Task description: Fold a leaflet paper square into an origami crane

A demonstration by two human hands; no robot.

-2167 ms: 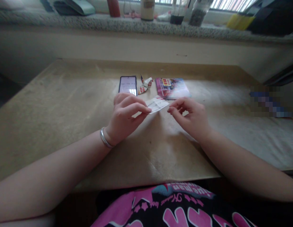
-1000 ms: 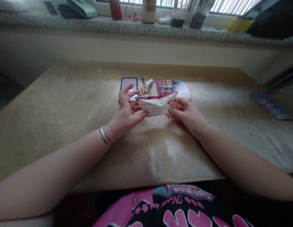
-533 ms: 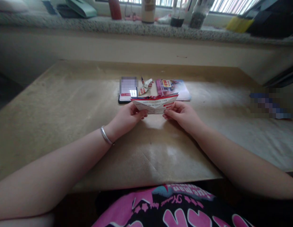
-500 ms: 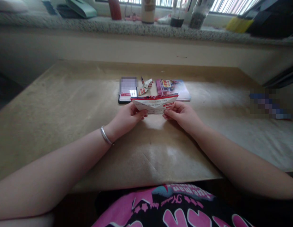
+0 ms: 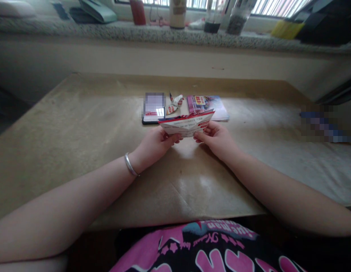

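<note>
A folded sheet of printed paper (image 5: pixel 187 125), white with red print and a red upper edge, is held up between both hands above the table. My left hand (image 5: pixel 161 139) pinches its lower left part, thumb on the near face. On the lower right side, my right hand (image 5: pixel 211 135) grips it the same way. The fingertips behind the paper are partly hidden. Just beyond it lie a phone (image 5: pixel 153 113) at the left, a small folded paper bird (image 5: pixel 174 104) in the middle and a colourful booklet (image 5: pixel 213 105) at the right.
The table (image 5: pixel 93 143) has a brownish cover. A blurred dark-blue printed item (image 5: pixel 324 126) lies near its right edge. Behind the table, a speckled stone sill (image 5: pixel 152 34) carries a red container (image 5: pixel 138 12), bottles, jars and a yellow object (image 5: pixel 287 29).
My left hand has shifted slightly to the right. The paper's folds are a little closer together, and it tilts slightly, its right end higher. My right hand is almost where it was.
</note>
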